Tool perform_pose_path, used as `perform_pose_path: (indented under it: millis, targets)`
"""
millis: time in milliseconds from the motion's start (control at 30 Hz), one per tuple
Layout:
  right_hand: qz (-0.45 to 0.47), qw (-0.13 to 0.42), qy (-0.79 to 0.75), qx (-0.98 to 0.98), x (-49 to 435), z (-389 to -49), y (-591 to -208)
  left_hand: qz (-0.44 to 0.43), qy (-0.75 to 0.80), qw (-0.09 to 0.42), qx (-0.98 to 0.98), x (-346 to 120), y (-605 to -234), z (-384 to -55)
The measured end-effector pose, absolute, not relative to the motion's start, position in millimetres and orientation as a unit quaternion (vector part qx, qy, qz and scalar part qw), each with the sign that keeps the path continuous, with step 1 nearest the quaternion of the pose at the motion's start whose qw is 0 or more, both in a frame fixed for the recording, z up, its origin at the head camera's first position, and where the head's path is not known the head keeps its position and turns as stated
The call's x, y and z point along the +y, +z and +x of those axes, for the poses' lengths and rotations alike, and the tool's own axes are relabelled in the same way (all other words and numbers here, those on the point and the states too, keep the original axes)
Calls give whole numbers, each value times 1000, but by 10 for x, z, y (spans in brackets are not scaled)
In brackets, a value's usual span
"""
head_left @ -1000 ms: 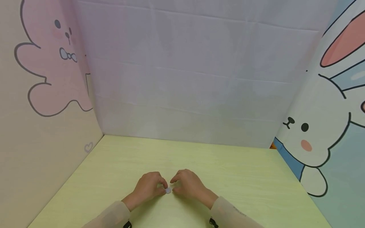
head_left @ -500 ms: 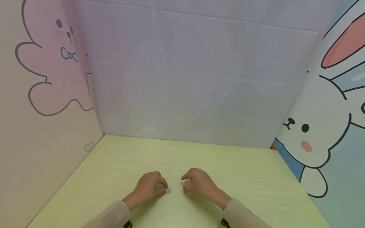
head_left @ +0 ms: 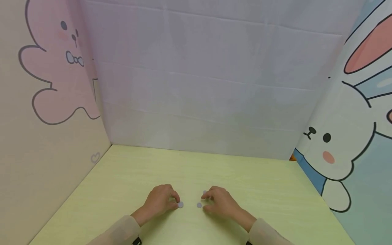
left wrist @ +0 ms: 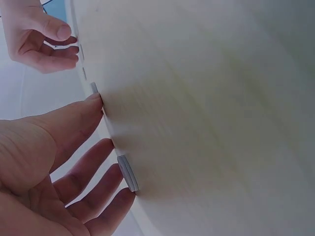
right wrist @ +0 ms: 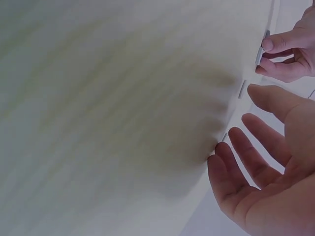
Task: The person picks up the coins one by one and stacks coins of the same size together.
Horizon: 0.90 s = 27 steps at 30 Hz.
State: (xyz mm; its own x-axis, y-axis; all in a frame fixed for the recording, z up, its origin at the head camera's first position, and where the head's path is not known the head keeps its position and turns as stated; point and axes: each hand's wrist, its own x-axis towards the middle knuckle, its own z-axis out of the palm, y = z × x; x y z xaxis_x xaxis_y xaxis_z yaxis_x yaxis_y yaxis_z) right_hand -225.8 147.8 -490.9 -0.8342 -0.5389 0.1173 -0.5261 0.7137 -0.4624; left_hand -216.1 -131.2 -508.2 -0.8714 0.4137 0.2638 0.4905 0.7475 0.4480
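In the head view, small grey coin-like discs lie on the table. My left hand [head_left: 160,200] rests at one disc [head_left: 180,205]. The left wrist view shows its thumb touching a disc [left wrist: 94,88], apart from the other fingers, while a short stack of discs [left wrist: 128,173] lies against those fingertips. My right hand [head_left: 222,203] hovers low, thumb and fingers spread. One disc [head_left: 199,205] lies just left of its thumb, and another [head_left: 205,192] is partly behind its index finger. In the right wrist view, a disc [right wrist: 224,137] shows near its fingertips.
The pale yellow-green table [head_left: 137,170] runs back to a white cloth backdrop [head_left: 199,85]. A cartoon-printed panel stands on each side, with a pink figure [head_left: 61,75] on the left and a white rabbit [head_left: 340,146] on the right.
My right hand has moved to the right, away from my left hand, and grey discs now show on the table beside it. The left hand has stayed in place.
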Motion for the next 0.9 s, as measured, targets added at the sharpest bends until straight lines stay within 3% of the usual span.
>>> perform_pose_path:
  millis: [900]
  targets:
    - [-273,-8,-242,931,1423,-2225,-5028,-239,-263,69,-932,-1299,-5094,-2175]
